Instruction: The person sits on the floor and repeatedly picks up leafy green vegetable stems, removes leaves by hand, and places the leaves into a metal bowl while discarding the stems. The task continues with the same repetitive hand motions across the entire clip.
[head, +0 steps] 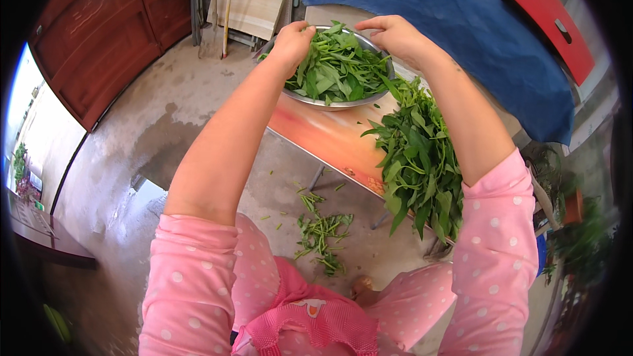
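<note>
A round metal basin (pixel 332 105) full of leafy green stems (pixel 341 66) rests at the far end of a low table. My left hand (pixel 293 45) is curled at the basin's left side, against the greens; whether its fingers grip any of them is hidden. Over the right rim hovers my right hand (pixel 395 37), its fingers apart and nothing seen in them. Below my right forearm, a large bunch of long-stemmed leafy greens (pixel 420 158) lies on the table, its leaves hanging over the near edge.
The table (pixel 321 126) has an orange printed top and thin metal legs. Cut stems and leaves (pixel 324 232) litter the concrete floor before my knees. A blue sheet (pixel 445 34) covers something behind the table. Wooden boards (pixel 249 7) and long poles lean beyond the basin.
</note>
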The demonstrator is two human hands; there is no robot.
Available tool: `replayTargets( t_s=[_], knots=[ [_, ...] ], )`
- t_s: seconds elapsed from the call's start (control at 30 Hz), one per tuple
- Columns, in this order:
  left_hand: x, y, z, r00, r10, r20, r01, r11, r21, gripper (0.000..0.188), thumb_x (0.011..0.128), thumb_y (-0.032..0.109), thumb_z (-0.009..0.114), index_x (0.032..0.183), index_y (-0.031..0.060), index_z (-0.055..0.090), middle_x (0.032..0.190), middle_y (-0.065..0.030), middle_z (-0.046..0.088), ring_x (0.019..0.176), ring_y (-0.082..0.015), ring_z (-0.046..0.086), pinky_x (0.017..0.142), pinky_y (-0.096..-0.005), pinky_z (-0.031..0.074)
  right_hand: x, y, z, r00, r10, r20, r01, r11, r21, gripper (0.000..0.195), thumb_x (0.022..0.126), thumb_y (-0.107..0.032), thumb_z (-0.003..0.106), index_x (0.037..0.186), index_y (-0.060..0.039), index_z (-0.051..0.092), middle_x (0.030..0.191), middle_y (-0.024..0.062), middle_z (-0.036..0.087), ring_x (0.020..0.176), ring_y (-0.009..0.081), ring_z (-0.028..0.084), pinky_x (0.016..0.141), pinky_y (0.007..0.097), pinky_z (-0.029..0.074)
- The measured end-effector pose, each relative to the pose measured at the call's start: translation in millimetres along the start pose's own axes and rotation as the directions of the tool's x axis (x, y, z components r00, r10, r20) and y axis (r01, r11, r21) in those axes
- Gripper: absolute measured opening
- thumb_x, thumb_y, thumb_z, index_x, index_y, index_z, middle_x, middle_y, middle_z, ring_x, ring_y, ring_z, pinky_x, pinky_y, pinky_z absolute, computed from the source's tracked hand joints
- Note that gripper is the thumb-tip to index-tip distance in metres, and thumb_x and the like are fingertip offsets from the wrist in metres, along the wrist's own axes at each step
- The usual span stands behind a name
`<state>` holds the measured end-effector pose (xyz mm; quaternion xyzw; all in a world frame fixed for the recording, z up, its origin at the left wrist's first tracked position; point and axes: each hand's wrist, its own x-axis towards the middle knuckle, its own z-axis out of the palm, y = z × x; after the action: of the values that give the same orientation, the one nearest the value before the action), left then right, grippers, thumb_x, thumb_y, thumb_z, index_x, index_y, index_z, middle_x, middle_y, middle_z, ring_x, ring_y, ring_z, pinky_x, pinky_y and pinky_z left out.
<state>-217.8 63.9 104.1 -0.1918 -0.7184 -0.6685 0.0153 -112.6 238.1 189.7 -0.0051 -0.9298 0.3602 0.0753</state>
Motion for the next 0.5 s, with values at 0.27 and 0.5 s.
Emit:
replayTargets(
  t_s=[0.27,0.5],
  knots=[
    [-51,-5,1,0.841,0.203,0.502,-0.533,0.474,0.701,0.049,0.090,0.042,0.043,0.127,0.0095,0.045,0.139,-0.0159,0.033,0.129,-0.0335,0.027,0.102,-0.0485,0.025,-62,36,-86,0.999,0.036,-0.038,-0.035,0.999,0.008,0.024,0.087,-0.010,0.049,0.107,-0.0032,0.059,0.098,0.0025,0.061,0.083,0.0094,0.055,0.074,0.0236,0.044],
    [-66,39,13,0.885,0.094,0.456,-0.428,0.551,0.716,0.038,0.089,0.041,0.045,0.109,0.0131,0.062,0.123,-0.0100,0.051,0.116,-0.0289,0.043,0.095,-0.0462,0.032,-131,51,-65,0.929,0.311,0.201,-0.116,0.759,-0.640,0.049,0.086,-0.041,0.052,0.118,-0.0036,0.053,0.120,0.0168,0.054,0.112,0.0279,0.050,0.096,0.0375,0.038]
  ],
)
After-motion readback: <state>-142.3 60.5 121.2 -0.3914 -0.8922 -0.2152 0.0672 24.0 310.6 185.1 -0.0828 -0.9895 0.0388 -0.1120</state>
